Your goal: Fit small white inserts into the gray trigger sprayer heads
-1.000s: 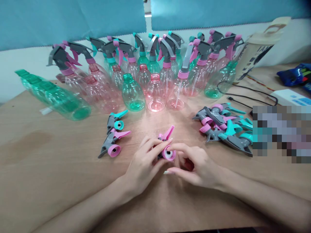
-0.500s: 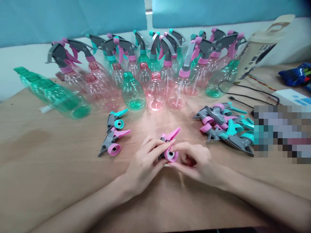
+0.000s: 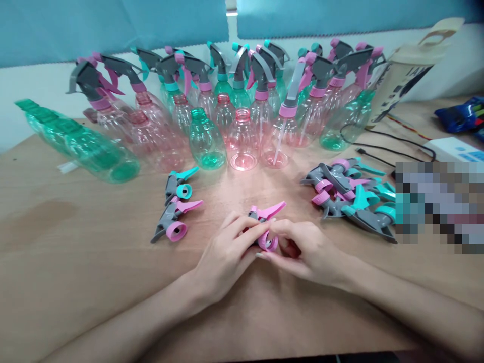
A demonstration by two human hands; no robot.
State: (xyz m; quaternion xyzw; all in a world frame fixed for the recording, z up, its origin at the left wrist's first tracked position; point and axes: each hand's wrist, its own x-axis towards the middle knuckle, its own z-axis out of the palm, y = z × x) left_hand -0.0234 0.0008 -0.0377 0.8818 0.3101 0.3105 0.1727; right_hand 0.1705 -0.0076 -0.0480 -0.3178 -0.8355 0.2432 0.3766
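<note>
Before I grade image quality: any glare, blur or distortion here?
Head view: glare washes the table mid-frame; outer bottles lean outward, wide-angle distortion; a pixelated block masks the right; left hand and right hand on the pink trigger head look sharp.

Pink-and-grey spray head (image 3: 265, 222), pink trigger up

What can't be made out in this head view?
Pink spray head: grey body and collar mostly covered by the fingers of the left hand and right hand.
Pile of spray heads: right end lost under a pixelated patch.
Paper bag: print too blurred to read.
</note>
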